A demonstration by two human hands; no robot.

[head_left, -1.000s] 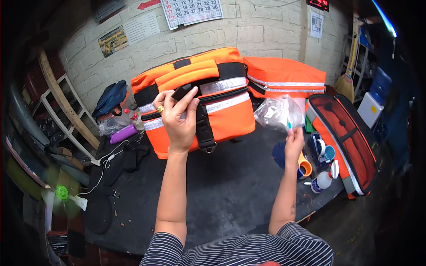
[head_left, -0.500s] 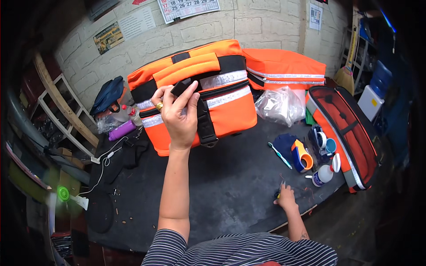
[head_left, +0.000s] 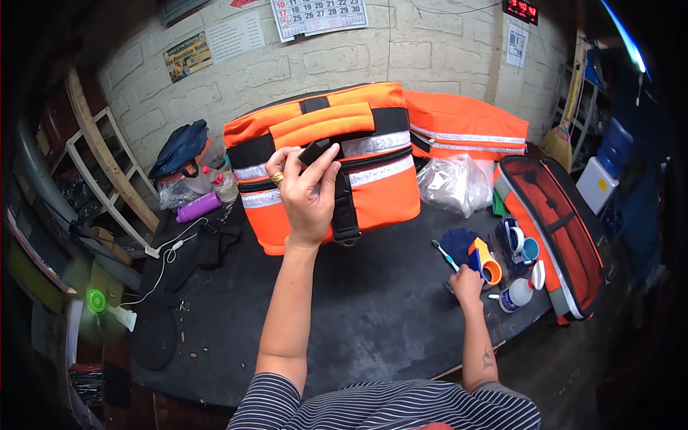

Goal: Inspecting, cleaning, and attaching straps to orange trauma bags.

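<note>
My left hand (head_left: 309,204) is closed in a pinch on a black strap (head_left: 315,152) at the front of an orange bag (head_left: 383,197). The bag stands upright, with silver reflective bands, a black zipper and a padded orange handle (head_left: 322,125). My right hand (head_left: 467,287) is low over the table at the right, its fingers curled at the handle end of a teal and white toothbrush (head_left: 443,255). What lies inside those fingers is hidden. Just beyond that hand is an orange and blue tape dispenser (head_left: 481,256).
At the right stand a spray bottle (head_left: 516,294), a clear tape dispenser (head_left: 514,240) and an open orange bag (head_left: 555,226). Behind are a clear plastic bag (head_left: 459,188) and another orange bag (head_left: 466,122). A purple bottle (head_left: 198,207) and white cable (head_left: 166,258) lie left.
My right hand has moved away from me, from the table's near edge to the toothbrush; the yellow-handled tool at its fingers no longer shows. My left hand keeps its pinch on the strap.
</note>
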